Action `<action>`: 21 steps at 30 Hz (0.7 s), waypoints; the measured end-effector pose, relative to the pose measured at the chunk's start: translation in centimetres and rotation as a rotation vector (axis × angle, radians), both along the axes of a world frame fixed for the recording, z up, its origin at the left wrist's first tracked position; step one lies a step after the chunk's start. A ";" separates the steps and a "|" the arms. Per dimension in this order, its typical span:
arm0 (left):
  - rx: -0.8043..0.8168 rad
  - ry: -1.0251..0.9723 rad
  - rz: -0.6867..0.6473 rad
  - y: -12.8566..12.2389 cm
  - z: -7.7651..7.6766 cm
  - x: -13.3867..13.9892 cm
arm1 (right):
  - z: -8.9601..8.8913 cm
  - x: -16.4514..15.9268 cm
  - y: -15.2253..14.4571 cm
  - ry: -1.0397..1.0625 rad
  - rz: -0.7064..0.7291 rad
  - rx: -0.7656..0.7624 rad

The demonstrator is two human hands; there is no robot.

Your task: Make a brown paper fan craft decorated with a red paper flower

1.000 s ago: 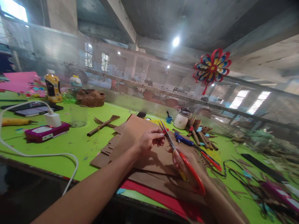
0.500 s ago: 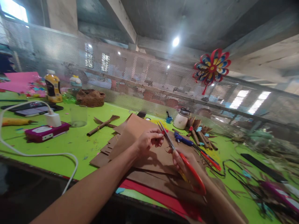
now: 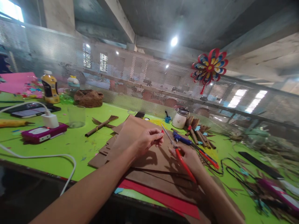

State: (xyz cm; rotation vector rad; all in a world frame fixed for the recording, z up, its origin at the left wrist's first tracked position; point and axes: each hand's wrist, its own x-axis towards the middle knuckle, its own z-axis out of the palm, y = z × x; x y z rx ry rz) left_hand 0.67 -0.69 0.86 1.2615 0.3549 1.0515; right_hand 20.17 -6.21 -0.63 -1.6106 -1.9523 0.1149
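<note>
My left hand [image 3: 150, 141] pinches a small red piece [image 3: 162, 132], probably paper, between thumb and fingers above the stacked brown paper [image 3: 161, 154]. In my right hand [image 3: 188, 157] is a pair of scissors [image 3: 182, 161] with red-orange handles. Their blades look closed and point up and away, just right of the red piece and apart from it. Beyond my right hand lies a blue glue gun [image 3: 182, 138]. Several rolled brown paper bundles [image 3: 198, 133] with small red and blue bits lie behind it.
A purple power strip [image 3: 44, 132] with a white charger and cable sits left, near a clear cup [image 3: 76, 116]. A white jar [image 3: 180, 119] stands at the back by the perforated metal screen [image 3: 140, 81]. Red paper [image 3: 161, 199] pokes out at the front edge.
The scissors have moved away from the red piece, and their blades have come together. My left hand still pinches the piece. The view has shifted slightly.
</note>
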 end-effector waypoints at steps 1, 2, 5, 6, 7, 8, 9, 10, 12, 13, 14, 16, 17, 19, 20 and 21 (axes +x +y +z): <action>-0.003 0.007 0.011 0.0 0.0 0.1 | -0.1 0.3 0.3 -0.070 -0.041 0.006; -0.006 0.016 0.021 -0.1 0.0 0.2 | -0.3 0.4 0.5 -0.133 -0.075 0.001; -0.003 0.031 0.036 0.0 -0.1 0.4 | -0.7 0.5 0.7 -0.254 -0.132 -0.029; -0.003 0.029 0.034 0.0 -0.2 0.4 | -0.8 0.5 0.6 -0.275 -0.132 -0.040; -0.003 0.026 0.032 0.1 -0.2 0.5 | -0.9 0.4 0.6 -0.290 -0.122 -0.051; -0.003 0.021 0.031 0.2 -0.3 0.5 | -1.0 0.3 0.5 -0.303 -0.103 -0.060; -0.003 0.018 0.031 0.2 -0.3 0.6 | -1.1 0.3 0.4 -0.314 -0.079 -0.066; -0.001 0.016 0.032 0.3 -0.4 0.6 | -1.2 0.3 0.3 -0.324 -0.054 -0.061; 0.009 0.008 0.032 0.3 -0.4 0.7 | -1.1 0.4 0.2 -0.332 -0.014 -0.011; 0.015 0.006 0.028 0.4 -0.4 0.8 | -0.9 0.5 0.2 -0.320 -0.001 0.030; 0.020 0.006 0.024 0.4 -0.4 0.8 | -0.6 0.5 0.2 -0.284 0.010 0.073; 0.029 0.011 0.019 0.4 -0.4 0.9 | 0.3 0.2 0.5 -0.119 0.046 0.129; 0.032 0.016 0.017 0.4 -0.4 0.9 | 0.9 -0.1 0.7 -0.001 0.075 0.134; 0.040 0.028 0.018 0.4 -0.4 0.9 | 2.2 -0.9 1.2 0.234 0.153 0.093; 0.047 0.034 0.019 0.4 -0.5 1.0 | 2.8 -1.5 1.5 0.318 0.187 0.077; 0.056 0.042 0.018 0.3 -0.5 1.0 | 3.4 -2.0 1.8 0.378 0.225 0.060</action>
